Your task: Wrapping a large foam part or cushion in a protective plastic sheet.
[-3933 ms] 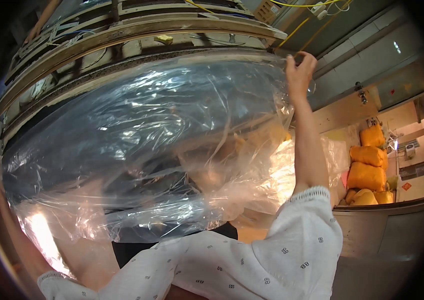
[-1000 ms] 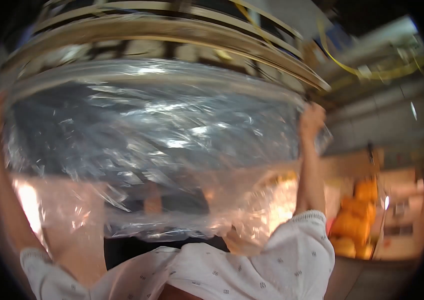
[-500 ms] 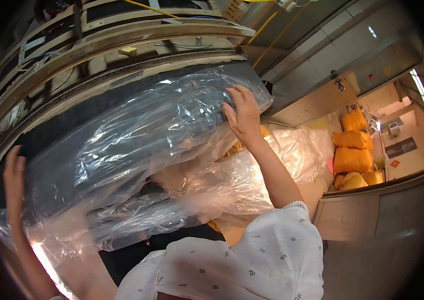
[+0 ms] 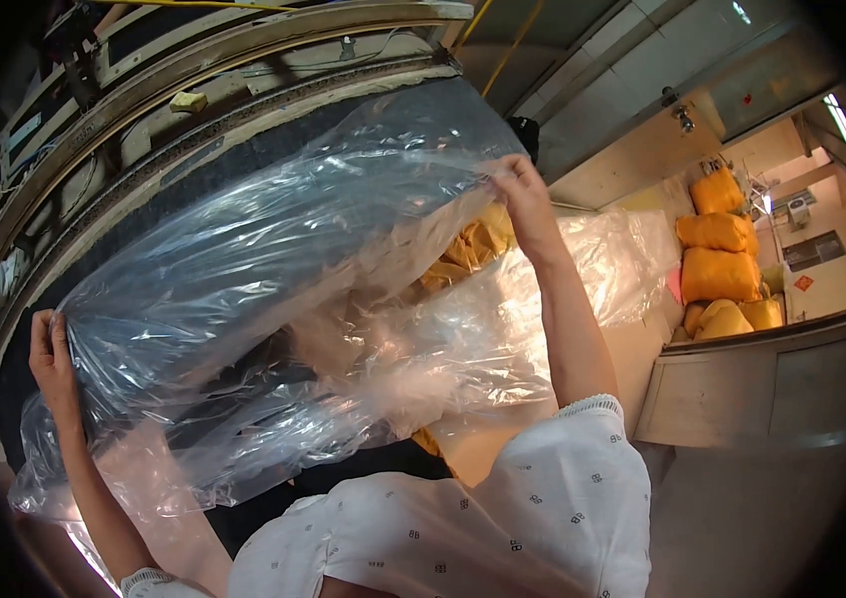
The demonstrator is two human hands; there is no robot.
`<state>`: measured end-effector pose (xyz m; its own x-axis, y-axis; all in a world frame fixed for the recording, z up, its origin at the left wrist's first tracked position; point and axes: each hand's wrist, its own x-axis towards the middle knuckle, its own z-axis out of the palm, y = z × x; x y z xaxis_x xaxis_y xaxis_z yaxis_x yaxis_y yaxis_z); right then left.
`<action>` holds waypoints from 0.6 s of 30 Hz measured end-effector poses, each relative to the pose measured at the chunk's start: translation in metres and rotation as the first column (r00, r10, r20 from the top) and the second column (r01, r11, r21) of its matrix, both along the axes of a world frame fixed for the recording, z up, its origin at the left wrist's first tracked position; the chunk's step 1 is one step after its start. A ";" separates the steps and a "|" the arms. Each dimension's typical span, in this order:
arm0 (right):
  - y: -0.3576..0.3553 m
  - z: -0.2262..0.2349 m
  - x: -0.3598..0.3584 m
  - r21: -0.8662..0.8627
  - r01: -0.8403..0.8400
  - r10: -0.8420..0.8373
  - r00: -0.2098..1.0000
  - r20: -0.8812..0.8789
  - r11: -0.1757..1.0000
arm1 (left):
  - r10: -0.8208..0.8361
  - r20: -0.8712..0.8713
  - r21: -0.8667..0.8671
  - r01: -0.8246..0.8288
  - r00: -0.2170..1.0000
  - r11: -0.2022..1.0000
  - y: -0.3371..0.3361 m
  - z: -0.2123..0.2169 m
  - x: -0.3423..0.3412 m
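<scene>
A large sheet of clear plastic film stretches between my two hands over a dark work surface. At its left end, my left hand is closed on the gathered film, and creases fan out from the fingers. Toward the far right, my right hand pinches the film's edge. More crumpled film hangs over the near side, down toward my body. Beneath the film in the middle, yellow-orange crumpled material shows through partly.
A long machine frame with rails runs along the far side, with a small yellow block on it. Orange bundles are stacked in the room at right, behind a low partition. Loose film spreads right of my forearm.
My left hand has taken hold of the film's left end. My right hand has gone from lying spread on the film to pinching its edge, slightly farther right. The film is pulled taut.
</scene>
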<state>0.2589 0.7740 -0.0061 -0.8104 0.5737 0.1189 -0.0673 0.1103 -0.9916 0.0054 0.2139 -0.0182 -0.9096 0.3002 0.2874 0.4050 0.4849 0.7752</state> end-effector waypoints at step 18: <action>-0.030 -0.010 -0.109 0.949 -0.004 0.009 1.000 0.002 0.314 | 0.299 -0.036 -0.115 -0.302 0.953 0.947 -0.152 -0.012 0.029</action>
<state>0.1494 0.7439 -0.0165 -0.8119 0.0605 0.5806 -0.0755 0.9754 -0.2072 0.0341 0.0621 -0.0306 -0.9579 0.0463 0.2835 0.2396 0.6734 0.6994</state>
